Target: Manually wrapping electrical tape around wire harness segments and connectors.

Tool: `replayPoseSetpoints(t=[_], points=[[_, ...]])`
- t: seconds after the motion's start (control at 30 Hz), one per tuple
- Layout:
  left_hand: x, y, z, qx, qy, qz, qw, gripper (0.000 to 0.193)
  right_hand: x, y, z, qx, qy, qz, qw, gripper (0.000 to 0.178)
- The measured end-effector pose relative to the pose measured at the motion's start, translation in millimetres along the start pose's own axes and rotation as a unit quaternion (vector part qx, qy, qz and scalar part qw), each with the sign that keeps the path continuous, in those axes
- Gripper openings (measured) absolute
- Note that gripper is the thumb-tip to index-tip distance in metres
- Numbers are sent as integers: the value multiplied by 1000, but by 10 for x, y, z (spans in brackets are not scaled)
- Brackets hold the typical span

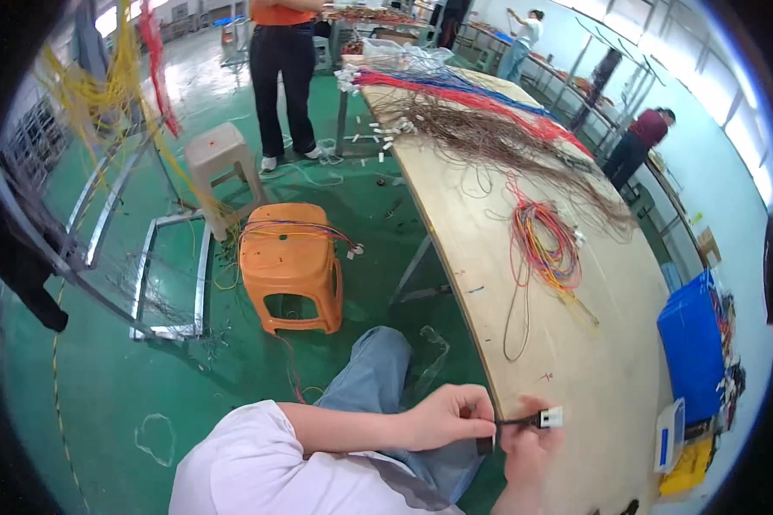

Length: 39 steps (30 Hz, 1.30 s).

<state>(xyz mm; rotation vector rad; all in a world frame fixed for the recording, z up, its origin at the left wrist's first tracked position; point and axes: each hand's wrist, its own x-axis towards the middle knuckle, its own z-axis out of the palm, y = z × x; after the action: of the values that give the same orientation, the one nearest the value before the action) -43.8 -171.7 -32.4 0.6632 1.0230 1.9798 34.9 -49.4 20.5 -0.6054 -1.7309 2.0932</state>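
Over the near edge of the table, my left hand (457, 415) is closed in a pinch on a short black cable (517, 421). A white plug connector (552, 417) sits at the cable's right end. My right hand (528, 442) is around the cable just behind the connector; motion blurs its fingers, but the cable runs between them. A small dark piece (485, 445) shows below my left fingertips; I cannot make out what it is.
The wooden table (601, 360) carries a coil of coloured wires (545, 245) and long brown wire bundles (489, 137). An orange stool (285, 253) with wires across it stands left, near a beige stool (219, 154) and metal frame (138, 257). A blue bin (694, 343) is at right. People stand farther off.
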Motion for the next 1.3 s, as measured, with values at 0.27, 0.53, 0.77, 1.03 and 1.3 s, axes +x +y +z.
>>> replayPoseSetpoints(t=[0.27, 0.53, 0.77, 1.03, 1.3], points=[[-26, 115, 2, 176, 15, -120, 977, 43, -33, 71, 37, -162, -62, -166, 971, 5], [-19, 190, -106, -315, 61, -162, 933, 30, -89, 148, 85, -151, -35, -328, 932, 9], [-60, 88, 9, 27, -99, 70, 992, 39, -135, -35, -14, -152, 1, -197, 969, 6], [45, 76, 80, -68, -22, -62, 996, 34, -70, -22, 92, -202, -76, -284, 934, 5], [-77, 218, 28, -334, -79, -101, 934, 16, -156, 71, 81, 63, -33, -228, 971, 4]])
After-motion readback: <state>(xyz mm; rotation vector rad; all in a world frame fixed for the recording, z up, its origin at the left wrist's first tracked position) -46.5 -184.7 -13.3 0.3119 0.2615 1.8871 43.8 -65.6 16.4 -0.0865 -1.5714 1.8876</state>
